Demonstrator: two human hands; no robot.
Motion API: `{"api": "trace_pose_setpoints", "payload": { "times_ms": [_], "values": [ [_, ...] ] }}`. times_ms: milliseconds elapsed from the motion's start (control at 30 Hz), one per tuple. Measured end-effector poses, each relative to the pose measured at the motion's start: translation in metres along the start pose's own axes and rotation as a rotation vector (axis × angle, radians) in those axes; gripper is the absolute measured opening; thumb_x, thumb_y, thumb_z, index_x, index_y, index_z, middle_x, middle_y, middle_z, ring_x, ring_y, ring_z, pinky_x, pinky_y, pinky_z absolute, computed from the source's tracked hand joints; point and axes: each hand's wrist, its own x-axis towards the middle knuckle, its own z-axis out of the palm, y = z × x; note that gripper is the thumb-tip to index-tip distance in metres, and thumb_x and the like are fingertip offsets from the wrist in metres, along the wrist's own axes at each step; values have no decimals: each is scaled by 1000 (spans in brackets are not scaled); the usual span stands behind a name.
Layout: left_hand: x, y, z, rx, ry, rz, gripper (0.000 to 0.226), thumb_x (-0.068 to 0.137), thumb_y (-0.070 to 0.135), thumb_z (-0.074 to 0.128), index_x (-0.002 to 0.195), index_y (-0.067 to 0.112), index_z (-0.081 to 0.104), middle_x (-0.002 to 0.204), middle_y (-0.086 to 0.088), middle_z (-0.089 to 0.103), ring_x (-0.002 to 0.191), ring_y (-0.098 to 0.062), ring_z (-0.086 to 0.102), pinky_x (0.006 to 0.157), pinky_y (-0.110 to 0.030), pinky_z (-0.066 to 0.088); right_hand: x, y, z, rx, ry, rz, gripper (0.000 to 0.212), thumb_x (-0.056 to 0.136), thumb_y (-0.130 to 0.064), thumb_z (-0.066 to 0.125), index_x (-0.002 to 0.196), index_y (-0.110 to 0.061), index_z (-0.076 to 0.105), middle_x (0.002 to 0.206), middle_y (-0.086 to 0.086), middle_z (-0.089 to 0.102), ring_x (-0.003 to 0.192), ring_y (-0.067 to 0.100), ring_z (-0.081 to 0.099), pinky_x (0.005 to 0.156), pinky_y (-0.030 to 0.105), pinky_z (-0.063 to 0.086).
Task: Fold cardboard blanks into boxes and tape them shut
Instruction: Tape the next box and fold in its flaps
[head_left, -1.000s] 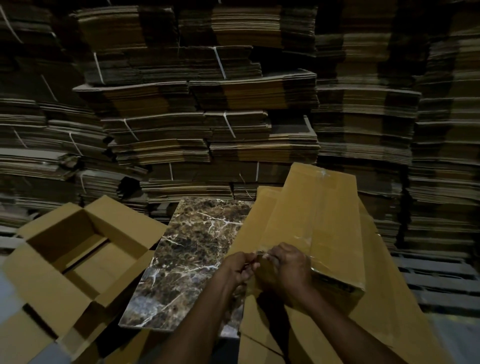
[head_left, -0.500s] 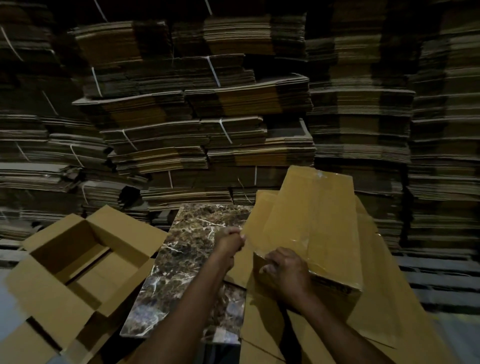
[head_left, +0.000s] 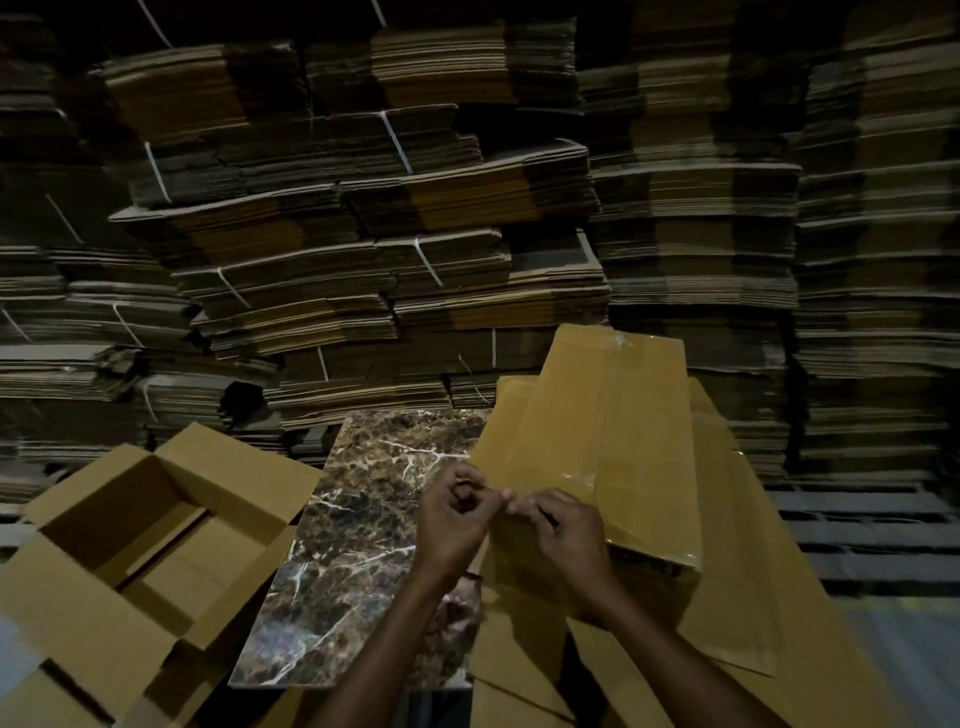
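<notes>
While the box (head_left: 631, 415) lies on blanks (head_left: 743, 582), your left hand (head_left: 456, 517) and right hand (head_left: 569, 538) — fingers curled — pinch tape (head_left: 574, 477) at its near end.

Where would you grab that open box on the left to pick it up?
Take the open box by two opposite walls just under the rim, coming straight down from above. It stands mouth up and its flaps splay outward, so lifting by the flaps would probably only bend them.

A dark brown marble-patterned slab (head_left: 363, 545) with white veins lies flat; grey slatted pallets (head_left: 857, 530) sit at the right.
</notes>
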Motion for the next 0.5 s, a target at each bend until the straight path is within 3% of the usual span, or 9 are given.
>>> {"api": "trace_pose_setpoints", "payload": {
  "times_ms": [100,200,267,333,400,500],
  "values": [
    [3,-21,8,318,49,195,22,93,18,72,110,22,60,103,1,58,91,-10,60,78,-28,55,0,-4,-6,108,-48,72,21,101,-18,60,97,-27,79,112,-10,63,100,0,61,81,24,54],
    [2,-45,15,601,-182,356,32,93,22,69,124,23,63,120,4,54,112,-12,52,95,-31,45,-5,-16,-19,225,-41,156,25,107,-28,52,92,-28,72,104,-15,64,96,4,63,79,28,55],
    [3,-57,15,755,-263,448,37,84,22,75,120,22,66,117,3,56,111,-16,51,95,-34,42,-5,-22,-24,337,-58,293,24,107,-32,50,92,-27,69,95,-15,71,89,5,68,77,32,58],
    [6,-59,15,811,-258,498,35,78,14,79,110,23,68,108,3,58,101,-20,52,87,-34,39,-2,-22,-25,481,-52,432,27,106,-33,50,90,-22,70,96,-20,75,95,3,70,86,36,61],
    [14,-55,16,893,-283,549,31,75,9,79,101,21,67,98,3,54,92,-21,51,81,-32,34,-1,-19,-28,591,-15,491,33,107,-30,49,86,-11,67,94,-4,77,96,14,72,90,42,59],
    [20,-54,17,984,-310,621,28,76,11,77,98,19,63,95,0,51,89,-23,49,81,-31,31,-13,-20,-43,678,29,537,34,107,-29,46,91,-4,64,85,9,74,83,21,68,78,32,55]
  ]
}}
